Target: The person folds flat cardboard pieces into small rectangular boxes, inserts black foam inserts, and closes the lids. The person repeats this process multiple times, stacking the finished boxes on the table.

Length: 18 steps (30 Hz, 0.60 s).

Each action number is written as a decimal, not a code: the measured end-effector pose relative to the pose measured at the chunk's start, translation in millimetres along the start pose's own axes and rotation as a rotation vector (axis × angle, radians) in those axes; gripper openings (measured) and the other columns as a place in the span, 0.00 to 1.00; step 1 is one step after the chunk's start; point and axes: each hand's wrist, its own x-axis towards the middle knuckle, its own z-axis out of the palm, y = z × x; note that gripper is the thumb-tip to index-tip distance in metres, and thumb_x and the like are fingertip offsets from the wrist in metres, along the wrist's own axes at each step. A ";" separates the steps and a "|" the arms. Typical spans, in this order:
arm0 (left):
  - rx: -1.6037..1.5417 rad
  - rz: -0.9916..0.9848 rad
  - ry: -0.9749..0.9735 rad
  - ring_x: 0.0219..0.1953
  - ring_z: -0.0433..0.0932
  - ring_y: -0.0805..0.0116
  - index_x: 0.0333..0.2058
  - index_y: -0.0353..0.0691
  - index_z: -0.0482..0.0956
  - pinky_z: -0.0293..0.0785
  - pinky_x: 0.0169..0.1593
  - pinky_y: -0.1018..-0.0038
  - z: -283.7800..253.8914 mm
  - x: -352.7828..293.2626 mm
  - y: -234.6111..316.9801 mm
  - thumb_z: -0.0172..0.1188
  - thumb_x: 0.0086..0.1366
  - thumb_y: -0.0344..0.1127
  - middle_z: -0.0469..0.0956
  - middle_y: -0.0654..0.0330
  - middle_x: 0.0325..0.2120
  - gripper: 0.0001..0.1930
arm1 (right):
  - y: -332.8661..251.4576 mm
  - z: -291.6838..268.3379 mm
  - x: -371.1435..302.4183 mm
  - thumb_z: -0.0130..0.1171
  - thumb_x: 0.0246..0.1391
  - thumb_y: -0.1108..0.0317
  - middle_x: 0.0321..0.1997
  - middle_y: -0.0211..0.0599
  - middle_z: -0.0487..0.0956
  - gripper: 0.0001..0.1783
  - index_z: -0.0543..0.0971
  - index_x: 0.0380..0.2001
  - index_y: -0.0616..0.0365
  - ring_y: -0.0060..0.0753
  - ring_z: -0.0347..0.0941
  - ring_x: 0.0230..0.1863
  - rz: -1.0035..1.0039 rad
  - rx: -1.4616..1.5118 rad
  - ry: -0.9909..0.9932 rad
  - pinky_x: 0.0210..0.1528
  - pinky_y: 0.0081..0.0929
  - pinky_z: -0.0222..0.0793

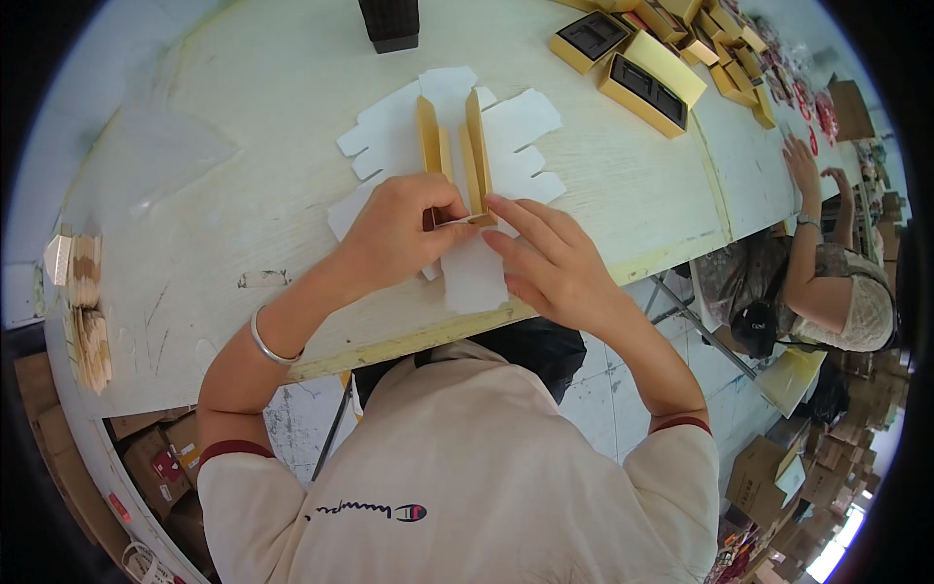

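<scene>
Between my hands is a partly folded gold cardboard box point(476, 156), its long gold walls standing up and its inside narrow. White flat card blanks point(520, 122) with slotted flaps spread out around and under it on the table. My left hand point(401, 222) is closed at the box's near end, thumb and fingers pinching the folded edge there. My right hand point(553, 261) presses its bent fingertips to the right near corner of the same box. A white card flap point(475, 277) points toward me below both hands. Fingers partly hide the near end of the box.
A black stacked holder point(391, 24) stands at the table's far edge. Gold boxes with black inserts point(644, 93) and more gold boxes lie far right. Folded card pieces point(83, 311) are stacked at left. Another person point(827, 282) works at right. Cardboard cartons point(759, 477) stand on the floor.
</scene>
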 end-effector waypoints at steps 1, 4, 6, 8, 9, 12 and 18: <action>0.033 0.026 0.004 0.22 0.69 0.77 0.26 0.32 0.76 0.65 0.26 0.78 2.1 -1.3 -3.4 0.64 0.55 0.27 0.72 0.63 0.22 0.06 | 2.9 4.8 0.3 0.67 0.34 0.73 0.59 0.44 0.67 0.29 0.73 0.45 0.59 0.46 0.67 0.52 -0.032 -0.013 0.028 0.48 0.36 0.66; 0.127 0.124 -0.008 0.24 0.69 0.76 0.28 0.33 0.77 0.66 0.28 0.77 3.2 -3.0 -13.0 0.63 0.57 0.29 0.72 0.62 0.22 0.06 | 12.1 15.2 7.4 0.65 0.37 0.75 0.48 0.41 0.73 0.24 0.74 0.42 0.59 0.44 0.70 0.44 -0.100 0.002 0.135 0.43 0.34 0.67; 0.163 0.219 -0.059 0.25 0.70 0.75 0.31 0.33 0.78 0.66 0.29 0.77 0.8 -1.3 -12.4 0.61 0.59 0.30 0.72 0.61 0.23 0.06 | 14.9 18.0 11.6 0.63 0.41 0.78 0.40 0.40 0.74 0.20 0.73 0.41 0.59 0.43 0.71 0.38 -0.089 0.080 0.220 0.39 0.33 0.68; -0.083 0.108 -0.162 0.26 0.70 0.75 0.36 0.33 0.77 0.67 0.30 0.77 -6.9 -1.6 -20.7 0.60 0.61 0.32 0.72 0.61 0.25 0.09 | 10.7 19.1 15.9 0.61 0.44 0.80 0.36 0.40 0.73 0.18 0.73 0.41 0.59 0.42 0.70 0.34 0.141 0.327 0.247 0.36 0.32 0.68; -0.205 0.051 -0.212 0.27 0.70 0.75 0.39 0.33 0.76 0.67 0.31 0.77 -9.4 -2.0 -22.4 0.59 0.63 0.33 0.72 0.60 0.26 0.10 | 8.5 19.1 18.5 0.60 0.45 0.81 0.34 0.40 0.73 0.17 0.73 0.41 0.59 0.42 0.70 0.32 0.256 0.450 0.258 0.34 0.31 0.68; -0.051 0.038 -0.160 0.28 0.70 0.76 0.42 0.34 0.73 0.67 0.32 0.78 -4.9 -5.4 -7.3 0.56 0.65 0.33 0.71 0.60 0.30 0.11 | 3.6 15.7 26.6 0.60 0.48 0.82 0.36 0.41 0.74 0.13 0.75 0.39 0.60 0.33 0.70 0.35 0.497 0.665 0.217 0.37 0.25 0.68; -0.269 0.043 0.071 0.30 0.72 0.76 0.37 0.34 0.72 0.69 0.32 0.79 9.8 -3.4 -17.3 0.57 0.63 0.28 0.70 0.60 0.36 0.06 | -1.0 21.4 26.6 0.63 0.42 0.77 0.38 0.35 0.71 0.14 0.76 0.36 0.58 0.38 0.69 0.30 0.094 0.041 0.253 0.34 0.32 0.67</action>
